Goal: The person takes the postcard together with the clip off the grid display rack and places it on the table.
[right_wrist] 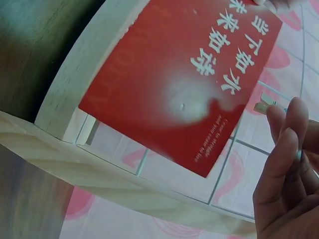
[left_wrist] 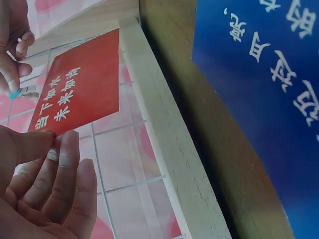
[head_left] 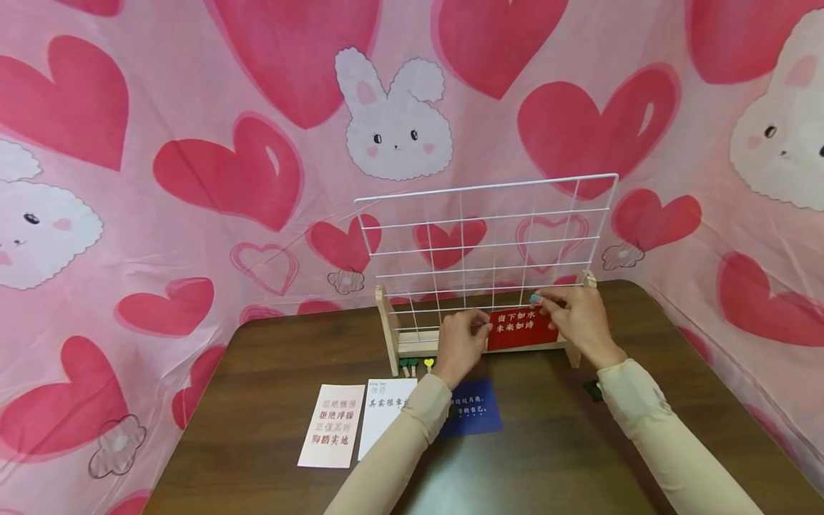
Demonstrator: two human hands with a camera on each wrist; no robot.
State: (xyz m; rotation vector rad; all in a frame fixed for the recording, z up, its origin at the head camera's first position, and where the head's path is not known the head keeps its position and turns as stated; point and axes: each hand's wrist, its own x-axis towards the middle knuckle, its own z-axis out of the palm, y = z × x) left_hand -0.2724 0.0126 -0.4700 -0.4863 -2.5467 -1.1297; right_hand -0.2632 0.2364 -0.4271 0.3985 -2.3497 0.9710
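My left hand point(head_left: 460, 343) pinches the left edge of a red card point(head_left: 520, 327) with white Chinese writing between thumb and fingertips. The card is held up against the lower part of a white wire grid point(head_left: 462, 229) set in a wooden stand point(head_left: 386, 325). My right hand point(head_left: 582, 322), near the card's upper right, pinches a small wooden clothespin point(right_wrist: 264, 103) with a blue ornament. In the right wrist view the clothespin's wooden tip is beside the card's top edge, apart from it. The left wrist view shows the blue ornament point(left_wrist: 16, 93) at the right fingertips.
On the brown table point(head_left: 257, 357) lie a white card with red writing point(head_left: 328, 422), another white card point(head_left: 383, 418) and a blue card point(head_left: 479, 411), partly behind the left sleeve. Green clothespins point(head_left: 409, 365) and one with a yellow heart point(head_left: 429, 365) lie before the stand. Pink heart-patterned cloth hangs behind.
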